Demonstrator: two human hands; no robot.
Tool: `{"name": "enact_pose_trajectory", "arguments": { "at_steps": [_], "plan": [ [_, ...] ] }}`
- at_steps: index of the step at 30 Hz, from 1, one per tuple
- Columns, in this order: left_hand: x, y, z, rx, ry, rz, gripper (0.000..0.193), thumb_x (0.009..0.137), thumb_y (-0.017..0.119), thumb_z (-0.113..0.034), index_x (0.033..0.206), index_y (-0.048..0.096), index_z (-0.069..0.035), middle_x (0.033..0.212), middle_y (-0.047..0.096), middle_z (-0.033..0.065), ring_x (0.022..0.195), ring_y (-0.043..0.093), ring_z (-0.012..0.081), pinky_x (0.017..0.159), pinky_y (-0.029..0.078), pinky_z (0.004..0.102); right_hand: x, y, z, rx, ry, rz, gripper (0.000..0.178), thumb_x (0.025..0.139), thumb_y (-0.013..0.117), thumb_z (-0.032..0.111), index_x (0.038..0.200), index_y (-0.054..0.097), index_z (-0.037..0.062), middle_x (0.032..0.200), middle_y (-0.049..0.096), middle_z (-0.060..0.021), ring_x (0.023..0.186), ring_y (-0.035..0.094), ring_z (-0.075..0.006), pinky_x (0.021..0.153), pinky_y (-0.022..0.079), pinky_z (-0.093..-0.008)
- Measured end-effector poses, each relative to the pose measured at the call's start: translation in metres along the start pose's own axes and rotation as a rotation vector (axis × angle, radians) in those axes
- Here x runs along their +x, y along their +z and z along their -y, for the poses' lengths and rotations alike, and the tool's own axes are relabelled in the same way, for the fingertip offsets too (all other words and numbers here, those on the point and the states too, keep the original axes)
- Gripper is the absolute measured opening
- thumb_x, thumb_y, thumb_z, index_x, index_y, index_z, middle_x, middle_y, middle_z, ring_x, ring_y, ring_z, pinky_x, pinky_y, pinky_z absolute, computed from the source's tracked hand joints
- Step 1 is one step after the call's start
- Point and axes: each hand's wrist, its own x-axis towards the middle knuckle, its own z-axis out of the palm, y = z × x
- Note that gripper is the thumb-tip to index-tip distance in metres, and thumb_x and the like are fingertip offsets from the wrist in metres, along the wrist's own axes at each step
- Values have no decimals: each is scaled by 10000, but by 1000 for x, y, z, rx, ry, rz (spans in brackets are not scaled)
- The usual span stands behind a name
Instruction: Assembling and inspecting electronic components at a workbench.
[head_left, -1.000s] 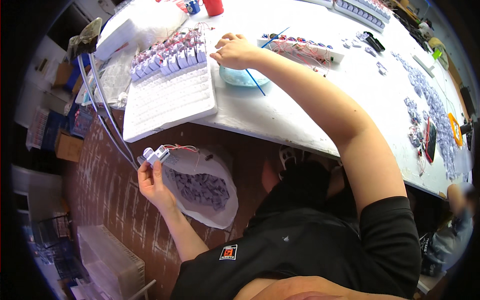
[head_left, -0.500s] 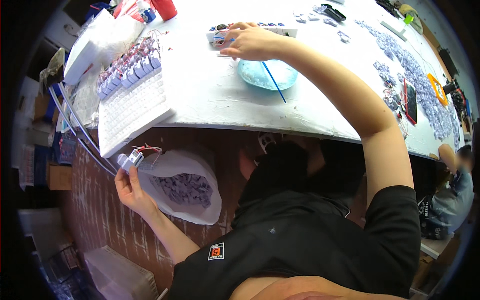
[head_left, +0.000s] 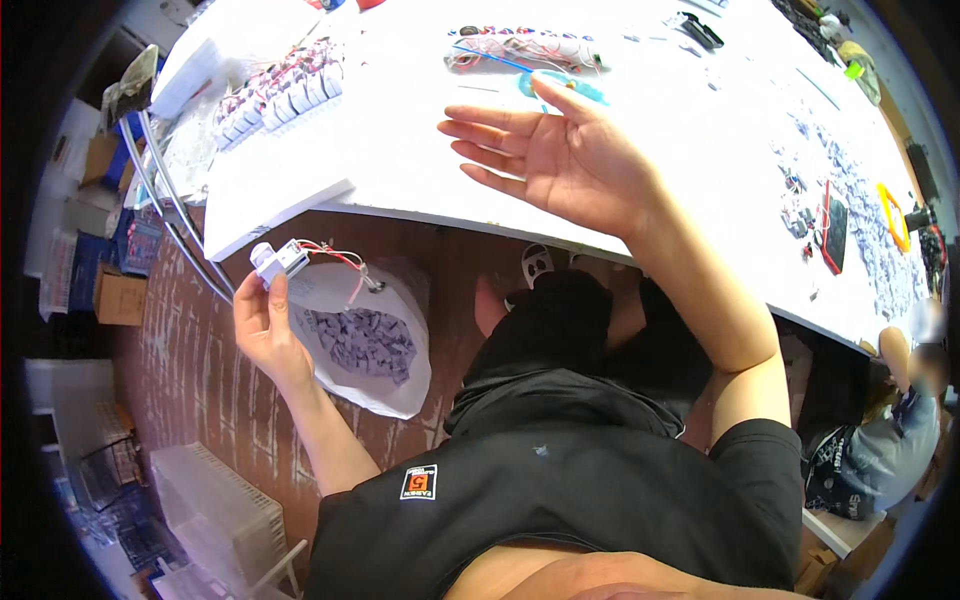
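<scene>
1. Your left hand [head_left: 265, 325] pinches a small white part [head_left: 278, 260] with red wires [head_left: 335, 258], held below the table [head_left: 420, 160] edge and above the white bag [head_left: 375, 345] of grey pieces on the floor; this grip is unchanged from a second ago
2. Your right hand [head_left: 560, 155] has left the blue dish [head_left: 585, 92] and the row of wired parts [head_left: 525, 45]; it now hovers over the table, palm up, fingers spread, holding nothing
3. Judged from this, the right hand is free to meet the left
4. A tray of finished parts [head_left: 280, 85] sits at far left
</scene>
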Motion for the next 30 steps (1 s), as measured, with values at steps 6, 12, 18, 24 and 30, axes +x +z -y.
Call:
{"name": "enact_pose_trajectory", "arguments": {
  "at_steps": [6, 12, 18, 24, 30],
  "plan": [
    [-7, 29, -11, -19, -6, 63, 246, 924, 693, -7, 1151, 615, 49, 1079, 667, 99, 995, 623, 136, 910, 485, 260, -22, -30, -17, 505, 89, 327, 666, 1078, 273, 437, 1381, 480, -118, 1462, 473, -218, 1354, 453, -282, 1161, 371, -413],
    [0, 72, -46, -170, 76, 95, 254, 918, 687, 17, 1150, 599, 72, 1076, 667, 121, 988, 636, 152, 903, 508, 271, -56, -37, -31, 82, -197, 46, 429, 1001, 603, 282, 1289, 587, -35, 1219, 625, -138, 1134, 594, -201, 1033, 491, -356],
    [40, 137, -75, -270, 294, 235, 264, 898, 710, 22, 1126, 594, 85, 1047, 677, 140, 982, 668, 182, 895, 536, 272, -84, -86, -39, -72, -456, -123, 241, 954, 690, 196, 1109, 661, 14, 916, 688, -63, 896, 655, -159, 898, 529, -319],
    [67, 165, -113, -215, 420, 296, 214, 936, 684, -29, 1121, 597, 31, 1006, 656, 71, 899, 632, 105, 827, 537, 229, -110, -111, -66, -147, -497, -277, 137, 928, 714, 145, 919, 642, 29, 838, 657, -53, 810, 659, -162, 839, 526, -294],
    [91, 145, -131, -182, 495, 109, 270, 925, 690, -24, 1145, 573, 79, 1030, 678, 130, 921, 673, 172, 861, 554, 282, -81, -87, -94, -511, -228, -130, 226, 974, 649, 218, 946, 717, 4, 896, 730, -91, 824, 683, -131, 800, 521, -271]
  ]
}}
